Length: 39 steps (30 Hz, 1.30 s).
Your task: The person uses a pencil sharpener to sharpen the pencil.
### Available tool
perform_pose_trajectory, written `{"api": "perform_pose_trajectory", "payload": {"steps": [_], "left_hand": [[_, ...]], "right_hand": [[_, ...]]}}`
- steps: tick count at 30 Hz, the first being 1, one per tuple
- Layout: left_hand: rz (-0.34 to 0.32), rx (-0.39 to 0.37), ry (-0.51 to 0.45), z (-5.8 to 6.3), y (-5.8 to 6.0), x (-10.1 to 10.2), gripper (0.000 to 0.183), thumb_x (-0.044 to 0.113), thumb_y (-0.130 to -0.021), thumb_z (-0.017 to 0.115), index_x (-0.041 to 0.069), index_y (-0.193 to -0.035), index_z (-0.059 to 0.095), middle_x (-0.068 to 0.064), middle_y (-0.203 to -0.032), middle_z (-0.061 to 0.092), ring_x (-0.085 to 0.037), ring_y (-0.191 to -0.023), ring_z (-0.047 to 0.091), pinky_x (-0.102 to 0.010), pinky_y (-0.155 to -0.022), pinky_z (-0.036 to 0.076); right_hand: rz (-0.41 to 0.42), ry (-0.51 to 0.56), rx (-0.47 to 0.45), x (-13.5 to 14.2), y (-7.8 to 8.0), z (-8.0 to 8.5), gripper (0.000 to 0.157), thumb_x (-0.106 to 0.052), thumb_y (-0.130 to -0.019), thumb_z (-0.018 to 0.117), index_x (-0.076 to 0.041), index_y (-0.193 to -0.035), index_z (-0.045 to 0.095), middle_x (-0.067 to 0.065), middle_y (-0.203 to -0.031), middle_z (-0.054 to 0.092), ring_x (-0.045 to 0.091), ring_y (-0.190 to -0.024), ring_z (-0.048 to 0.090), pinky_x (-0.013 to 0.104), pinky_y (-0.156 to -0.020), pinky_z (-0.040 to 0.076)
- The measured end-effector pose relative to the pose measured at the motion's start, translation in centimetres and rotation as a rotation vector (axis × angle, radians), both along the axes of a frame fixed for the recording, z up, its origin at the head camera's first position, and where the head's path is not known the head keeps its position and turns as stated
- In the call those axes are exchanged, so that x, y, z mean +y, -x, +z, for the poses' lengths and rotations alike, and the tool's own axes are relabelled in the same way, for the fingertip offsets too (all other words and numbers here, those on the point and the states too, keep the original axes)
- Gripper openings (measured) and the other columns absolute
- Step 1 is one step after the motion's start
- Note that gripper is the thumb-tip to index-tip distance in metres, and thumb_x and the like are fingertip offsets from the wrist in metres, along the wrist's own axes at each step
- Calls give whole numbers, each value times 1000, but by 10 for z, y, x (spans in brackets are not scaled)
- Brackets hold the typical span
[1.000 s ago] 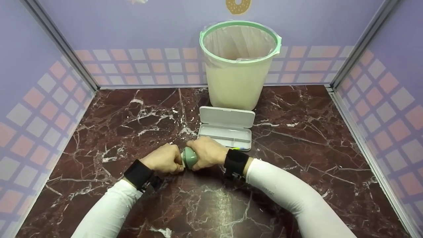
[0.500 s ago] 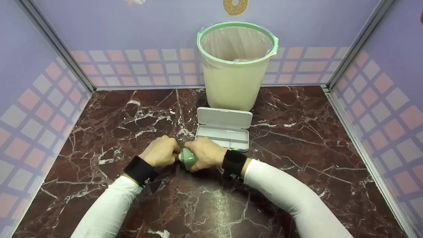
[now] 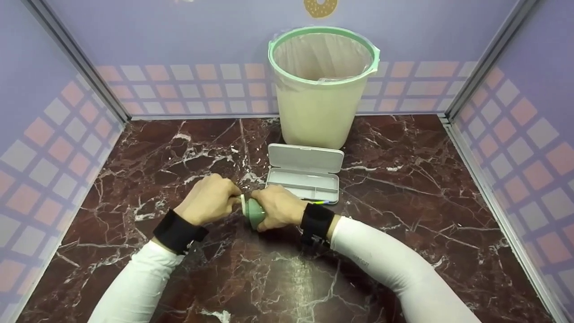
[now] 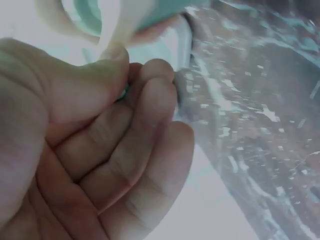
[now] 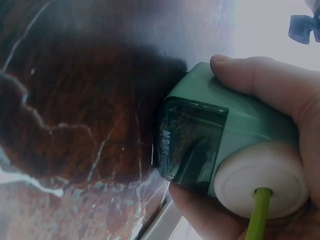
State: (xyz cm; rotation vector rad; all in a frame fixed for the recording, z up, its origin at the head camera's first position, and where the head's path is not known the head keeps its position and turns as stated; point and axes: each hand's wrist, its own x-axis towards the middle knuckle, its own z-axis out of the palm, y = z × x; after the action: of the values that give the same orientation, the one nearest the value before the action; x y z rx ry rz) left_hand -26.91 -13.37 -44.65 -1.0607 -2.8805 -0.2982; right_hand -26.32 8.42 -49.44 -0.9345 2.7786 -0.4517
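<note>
My right hand (image 3: pixel 280 206) grips a green pencil sharpener (image 3: pixel 255 214) from its right side, close over the tabletop. In the right wrist view, the sharpener (image 5: pixel 245 112) has a dark see-through shavings drawer (image 5: pixel 192 142) and a white round disc (image 5: pixel 240 182) with a hole. A green pencil (image 5: pixel 258 215) sticks out of that hole. To the left, my left hand (image 3: pixel 208 199) pinches the pencil between thumb and curled fingers; the left hand (image 4: pixel 105 130) hides most of it in the left wrist view.
Behind the hands stands an open white pencil case (image 3: pixel 306 162) with compartments. A yellow-green and blue stick (image 3: pixel 320 202) lies along its front edge. A lined bin (image 3: pixel 320 107) stands at the back wall. White crumbs (image 3: pixel 234 150) lie on the dark marbled table.
My left hand has moved up and slightly left in the head view, its fingers shifting from the disc's lower edge to its upper part. My right hand and the sharpener have hardly moved.
</note>
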Motion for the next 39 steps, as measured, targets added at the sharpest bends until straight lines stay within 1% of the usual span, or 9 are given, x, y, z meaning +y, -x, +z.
{"api": "perform_pose_trajectory", "payload": {"steps": [5, 12, 17, 21, 25, 28, 31, 35, 39], "left_hand": [[-32, 13, -8, 10, -18, 1, 21, 9, -87, 84, 15, -68, 77, 0, -59, 66, -14, -52, 54, -42, -54, 57], [-66, -100, -9, 15, -31, 6, 28, 5, -83, 79, 18, -60, 69, 5, -55, 56, -13, -52, 49, -37, -52, 50], [-57, -188, -8, 13, -34, 7, 33, 4, -84, 79, 19, -58, 66, 6, -54, 54, -12, -52, 48, -33, -53, 46], [-80, -190, 21, 4, -36, 7, 31, 7, -85, 84, 18, -60, 70, 4, -58, 63, -12, -54, 52, -36, -56, 53], [-78, -226, 45, -10, -31, 7, 24, 10, -85, 86, 18, -64, 77, 4, -61, 69, -13, -54, 55, -36, -56, 55], [-60, -295, 38, -23, -22, 6, 24, 10, -84, 87, 18, -64, 78, 6, -59, 68, -11, -54, 53, -32, -55, 51], [-49, -322, 12, -36, -12, 3, 24, 11, -82, 88, 18, -63, 77, 6, -59, 67, -10, -56, 53, -33, -58, 51], [-25, -283, -5, -47, 1, 1, 26, 7, -77, 85, 17, -58, 69, 2, -61, 68, -15, -58, 55, -40, -62, 55], [20, -250, 16, -46, 13, 1, 26, 1, -75, 77, 17, -58, 66, -1, -62, 69, -17, -57, 56, -39, -58, 53]], "right_hand": [[-17, 5, -10, 1, -2, 2, 54, -39, -77, 100, -16, -114, 69, 2, -100, 79, 21, -89, 71, 36, -80, 63], [-33, 17, -6, 5, -3, 4, 49, -35, -76, 100, -16, -109, 69, 1, -95, 77, 19, -84, 68, 35, -75, 60], [-39, 36, -20, 6, -2, 3, 48, -34, -76, 99, -17, -109, 69, -1, -93, 75, 17, -82, 66, 31, -71, 56], [-48, 35, -24, 7, -2, 5, 48, -33, -76, 100, -16, -109, 70, 0, -94, 75, 17, -82, 67, 31, -69, 56], [-52, 16, -23, 7, -1, 7, 50, -33, -76, 100, -16, -111, 69, 2, -96, 76, 19, -84, 68, 32, -72, 59], [-47, 7, -25, 6, 0, 6, 50, -34, -77, 100, -15, -112, 69, 2, -97, 76, 19, -86, 68, 32, -74, 59], [-32, 2, -18, 4, 1, 5, 50, -34, -77, 100, -15, -111, 69, 2, -97, 77, 18, -85, 67, 32, -74, 58], [-2, 3, 2, 3, 1, 2, 50, -34, -77, 100, -14, -111, 70, 2, -97, 78, 18, -84, 67, 32, -74, 58], [31, 12, 11, 2, 1, -2, 53, -36, -77, 101, -13, -113, 69, 4, -100, 79, 21, -88, 70, 35, -78, 61]]}}
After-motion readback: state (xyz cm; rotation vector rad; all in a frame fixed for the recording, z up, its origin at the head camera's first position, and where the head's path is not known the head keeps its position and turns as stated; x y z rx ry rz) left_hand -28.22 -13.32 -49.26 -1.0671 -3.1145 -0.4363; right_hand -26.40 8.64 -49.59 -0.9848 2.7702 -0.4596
